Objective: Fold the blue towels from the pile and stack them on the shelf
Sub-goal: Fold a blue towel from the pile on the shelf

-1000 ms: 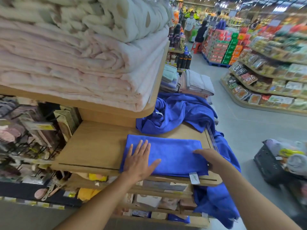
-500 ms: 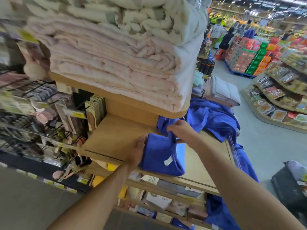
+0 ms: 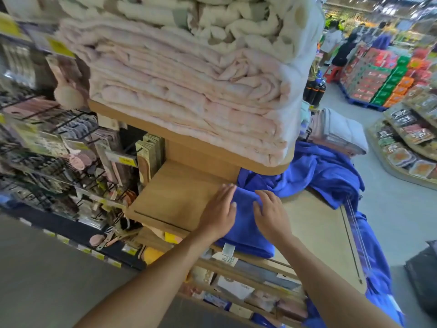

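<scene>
Fingers straight, my left hand and right hand press flat, side by side, on the folded blue towel at the front edge of the shelf, bare wood on either side, loose blue pile just behind

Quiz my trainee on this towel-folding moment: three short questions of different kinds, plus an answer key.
1. True or false: the left hand and right hand both rest open on the folded blue towel.
2. The unfolded blue pile lies: A) left of the hands, B) behind and right of the folded towel, C) in a basket.
3. What is stacked above the wooden shelf?
Key: 1 true; 2 B; 3 pale pink blankets.
</scene>
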### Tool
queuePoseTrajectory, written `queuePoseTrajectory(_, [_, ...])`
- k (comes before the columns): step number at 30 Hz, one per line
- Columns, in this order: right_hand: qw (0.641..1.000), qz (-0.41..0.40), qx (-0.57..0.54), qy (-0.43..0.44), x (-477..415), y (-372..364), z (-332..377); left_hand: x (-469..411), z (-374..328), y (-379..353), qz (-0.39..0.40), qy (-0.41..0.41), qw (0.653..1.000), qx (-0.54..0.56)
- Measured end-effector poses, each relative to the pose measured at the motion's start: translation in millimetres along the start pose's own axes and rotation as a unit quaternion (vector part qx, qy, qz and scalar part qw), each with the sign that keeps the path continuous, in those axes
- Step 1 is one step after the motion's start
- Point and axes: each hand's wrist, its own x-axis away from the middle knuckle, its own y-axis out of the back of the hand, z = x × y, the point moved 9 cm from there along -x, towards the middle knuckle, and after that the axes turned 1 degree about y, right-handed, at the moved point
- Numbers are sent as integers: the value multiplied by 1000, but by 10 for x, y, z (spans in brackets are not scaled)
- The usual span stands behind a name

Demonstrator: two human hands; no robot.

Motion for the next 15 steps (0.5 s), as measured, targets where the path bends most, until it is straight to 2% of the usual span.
queuePoseTrajectory(2, [995, 68, 76, -10, 82, -230, -185, -30, -80, -253, 48, -38, 991, -117])
queuePoseTrajectory(4, [987, 116, 107, -22, 160, -457, -292, 4, -6, -437, 80, -28, 976, -200])
queuePoseTrajectory(9, [986, 109, 127, -20, 188, -624, -366, 38, 135, -539, 108, 11, 958, -264])
queuePoseTrajectory(11, [993, 103, 53, -19, 157, -601, -359, 20, 77, -532, 111, 33, 951, -286])
queuePoseTrajectory(13, [992, 54, -82, -74, 146, -407, -509, 26, -113, -575, 100, 27, 954, -281])
queuePoseTrajectory(14, [988, 16, -104, -116, 166, -276, -666, 37, -221, -623, 95, 18, 958, -268])
queuePoseTrajectory(15, [984, -4, -80, -157, 213, -170, -833, 55, -308, -685, 98, 11, 962, -254])
